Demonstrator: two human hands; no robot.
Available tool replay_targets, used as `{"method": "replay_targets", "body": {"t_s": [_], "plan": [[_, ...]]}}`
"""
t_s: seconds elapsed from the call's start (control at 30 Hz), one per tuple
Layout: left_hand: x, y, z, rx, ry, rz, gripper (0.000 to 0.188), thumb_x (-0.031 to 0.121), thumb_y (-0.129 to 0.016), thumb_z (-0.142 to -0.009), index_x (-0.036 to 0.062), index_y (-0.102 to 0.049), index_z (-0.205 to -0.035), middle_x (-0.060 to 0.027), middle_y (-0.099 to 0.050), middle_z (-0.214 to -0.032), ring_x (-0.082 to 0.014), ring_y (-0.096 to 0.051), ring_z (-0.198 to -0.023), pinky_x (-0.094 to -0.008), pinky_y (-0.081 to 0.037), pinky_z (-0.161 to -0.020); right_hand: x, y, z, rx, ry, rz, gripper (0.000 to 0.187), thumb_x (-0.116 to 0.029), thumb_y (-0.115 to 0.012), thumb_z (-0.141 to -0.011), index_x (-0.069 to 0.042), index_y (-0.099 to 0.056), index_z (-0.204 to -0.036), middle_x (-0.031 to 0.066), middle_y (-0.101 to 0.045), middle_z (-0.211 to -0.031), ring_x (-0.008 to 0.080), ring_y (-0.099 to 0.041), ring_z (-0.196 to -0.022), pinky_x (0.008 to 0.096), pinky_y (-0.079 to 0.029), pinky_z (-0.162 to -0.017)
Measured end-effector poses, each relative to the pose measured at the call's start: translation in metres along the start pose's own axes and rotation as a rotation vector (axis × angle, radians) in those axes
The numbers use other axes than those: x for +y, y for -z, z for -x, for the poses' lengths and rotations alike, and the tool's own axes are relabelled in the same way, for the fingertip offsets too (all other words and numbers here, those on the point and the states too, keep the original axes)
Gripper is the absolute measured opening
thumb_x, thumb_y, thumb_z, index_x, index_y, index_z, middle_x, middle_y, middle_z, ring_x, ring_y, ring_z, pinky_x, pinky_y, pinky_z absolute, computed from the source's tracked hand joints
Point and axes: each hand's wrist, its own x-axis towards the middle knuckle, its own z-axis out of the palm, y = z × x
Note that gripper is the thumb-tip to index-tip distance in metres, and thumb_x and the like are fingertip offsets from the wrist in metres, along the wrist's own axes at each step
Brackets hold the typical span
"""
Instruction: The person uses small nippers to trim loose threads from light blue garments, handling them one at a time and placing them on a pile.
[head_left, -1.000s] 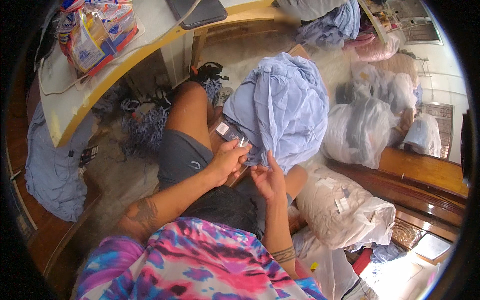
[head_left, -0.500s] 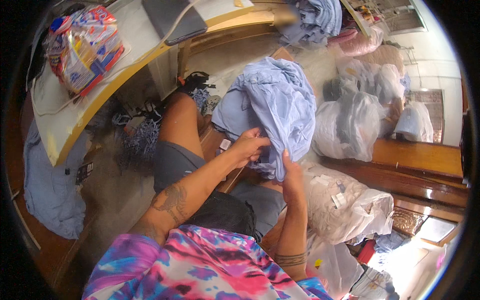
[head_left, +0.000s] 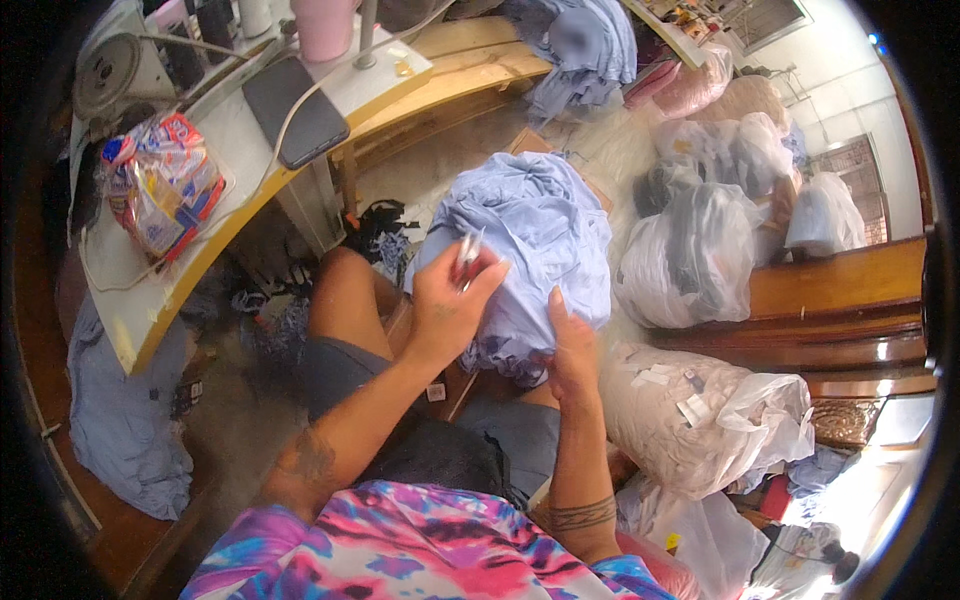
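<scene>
The left hand [head_left: 447, 308] is clamped on a small pair of metal snips [head_left: 468, 258], its tips showing above the curled fingers, just over a light blue garment [head_left: 545, 225]. That garment lies in a loose, rumpled heap in front of the person, beyond the lap and between the two hands. The right hand [head_left: 574, 350] is at the heap's near right edge, its thumb raised against the cloth — whether its fingers close on a fold, I cannot tell, as they are partly hidden. To the left, a white-topped bench [head_left: 118, 318] with a yellow edge carries a printed plastic bag [head_left: 165, 185], a dark flat device [head_left: 297, 112] and a pink cup [head_left: 323, 28]. More blue cloth [head_left: 125, 410] lies below it at far left, and another blue pile [head_left: 590, 60] sits beyond the garment. On the right stand clear plastic bags [head_left: 690, 260] and — nearer the person — a bag of beige cloth [head_left: 680, 415].
</scene>
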Motion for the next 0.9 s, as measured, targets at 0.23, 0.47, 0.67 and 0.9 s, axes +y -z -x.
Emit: {"method": "replay_targets", "body": {"t_s": [0.23,0.47,0.67,0.9], "plan": [[0.009,-0.08,-0.091,-0.428,-0.29,-0.387,0.029,0.024,-0.074,-0.092,-0.0035,-0.066,-0.094,-0.0057,-0.067,-0.078,-0.0119,-0.058,-0.071,-0.0327,-0.048,-0.064,-0.003,-0.005,0.002,-0.023,-0.203,-0.62,0.037,-0.041,-0.076,-0.094,-0.017,-0.058,-0.116,-0.0052,-0.052,-0.08,0.0068,-0.045,-0.057,0.0238,-0.045,-0.056],[-0.073,0.034,0.036,-0.11,0.574,0.081,0.021,0.022,-0.069,-0.096,0.0051,-0.063,-0.086,-0.0045,-0.071,-0.084,-0.006,-0.045,-0.048,-0.0271,-0.033,-0.043,0.088,0.015,0.011,-0.078,-0.269,-0.773,0.025,-0.03,-0.072,-0.099,-0.013,-0.059,-0.11,-0.0063,-0.054,-0.085,0.005,-0.048,-0.065,0.0242,-0.043,-0.058],[-0.105,0.046,0.07,-0.181,0.953,0.401,0.009,0.016,-0.064,-0.099,0.0109,-0.06,-0.105,-0.0005,-0.063,-0.083,-0.0017,-0.035,-0.043,-0.02,-0.026,-0.036,0.084,0.012,0.024,-0.185,-0.303,-0.506,0.021,-0.017,-0.074,-0.096,-0.009,-0.06,-0.11,0.0017,-0.066,-0.093,0.0054,-0.049,-0.061,0.024,-0.042,-0.058],[-0.105,0.031,0.038,-0.13,0.97,0.88,0.008,0.009,-0.063,-0.098,0.0113,-0.059,-0.104,0.0032,-0.052,-0.074,-0.0038,-0.037,-0.044,-0.0214,-0.028,-0.037,0.026,-0.012,0.04,-0.185,-0.152,-0.232,0.025,-0.018,-0.076,-0.093,-0.006,-0.062,-0.11,0.003,-0.068,-0.088,0.007,-0.051,-0.061,0.0256,-0.043,-0.057]]}}
